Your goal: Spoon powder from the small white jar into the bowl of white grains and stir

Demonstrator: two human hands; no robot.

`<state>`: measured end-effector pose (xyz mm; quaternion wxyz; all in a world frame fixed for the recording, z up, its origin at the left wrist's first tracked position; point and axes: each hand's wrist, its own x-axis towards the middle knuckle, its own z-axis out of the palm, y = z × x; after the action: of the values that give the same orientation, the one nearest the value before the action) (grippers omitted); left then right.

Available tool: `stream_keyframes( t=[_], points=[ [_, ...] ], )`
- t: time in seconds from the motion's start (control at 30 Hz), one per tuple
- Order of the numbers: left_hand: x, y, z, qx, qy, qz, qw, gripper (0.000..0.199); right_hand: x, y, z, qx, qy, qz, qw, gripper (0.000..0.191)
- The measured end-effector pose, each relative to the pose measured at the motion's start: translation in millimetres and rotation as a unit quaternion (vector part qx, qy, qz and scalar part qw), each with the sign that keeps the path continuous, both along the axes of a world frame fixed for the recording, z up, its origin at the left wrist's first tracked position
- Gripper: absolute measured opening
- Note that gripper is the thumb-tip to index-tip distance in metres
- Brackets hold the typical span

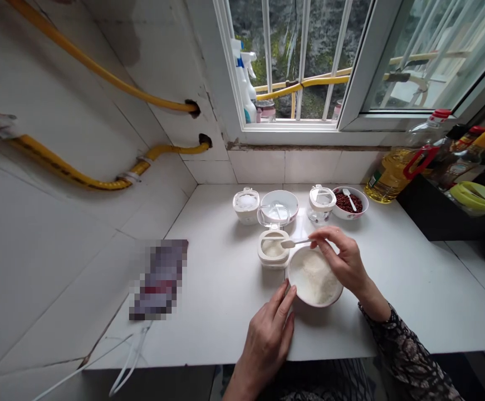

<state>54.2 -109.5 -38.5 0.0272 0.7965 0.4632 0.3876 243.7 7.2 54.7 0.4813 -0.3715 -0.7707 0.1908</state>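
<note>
My right hand (pixel 342 259) pinches the handle of a small white spoon (pixel 294 243). The spoon's bowl end is over the right side of an open square container (pixel 273 249) with pale grains inside, its clear lid tipped back. Just right of it stands a round bowl (pixel 336 294) holding white powder or grains (pixel 315 275), partly under my right hand. My left hand (pixel 269 334) rests its fingertips against the bowl's left rim, the fingers stretched out and holding nothing.
Behind are a lidded container of white stuff (pixel 246 206), a white bowl (pixel 282 203), a clear-lidded container (pixel 321 203) and a bowl of red beans (pixel 349 203) with a spoon. An oil bottle (pixel 388 172) stands right; a blurred item (pixel 161 278) lies left.
</note>
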Motion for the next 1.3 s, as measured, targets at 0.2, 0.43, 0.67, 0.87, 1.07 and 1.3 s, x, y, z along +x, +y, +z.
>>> stream_keyframes(
  t=[0.2, 0.43, 0.67, 0.87, 1.07, 1.3],
  points=[
    [0.0, -0.3, 0.8, 0.002, 0.001, 0.001, 1.000, 0.054, 20.9, 3.0, -1.0, -0.003, -0.069, -0.011, 0.998, 0.017],
    [-0.5, -0.3, 2.6, -0.005, 0.002, 0.000, 1.000, 0.057, 11.6, 0.3, -8.0, -0.016, -0.228, 0.117, 0.967, 0.025],
    [0.0, -0.8, 1.7, -0.012, -0.003, -0.001, 1.000, 0.053, 13.4, -1.5, -5.3, -0.106, -0.164, 0.141, 0.971, 0.025],
    [-0.1, -0.5, 2.3, -0.014, -0.005, -0.006, 1.000, 0.053, 19.6, 2.2, -6.1, -0.162, -0.078, 0.028, 0.983, 0.024],
    [-0.1, -0.5, 3.4, -0.013, -0.004, -0.003, 1.000, 0.057, 21.0, 6.9, -8.4, -0.184, -0.059, -0.024, 0.981, 0.023],
    [-0.9, -0.3, 2.2, -0.012, -0.005, -0.005, 1.000, 0.058, 22.8, 10.2, -6.4, -0.235, 0.003, -0.050, 0.971, 0.019]
  ],
)
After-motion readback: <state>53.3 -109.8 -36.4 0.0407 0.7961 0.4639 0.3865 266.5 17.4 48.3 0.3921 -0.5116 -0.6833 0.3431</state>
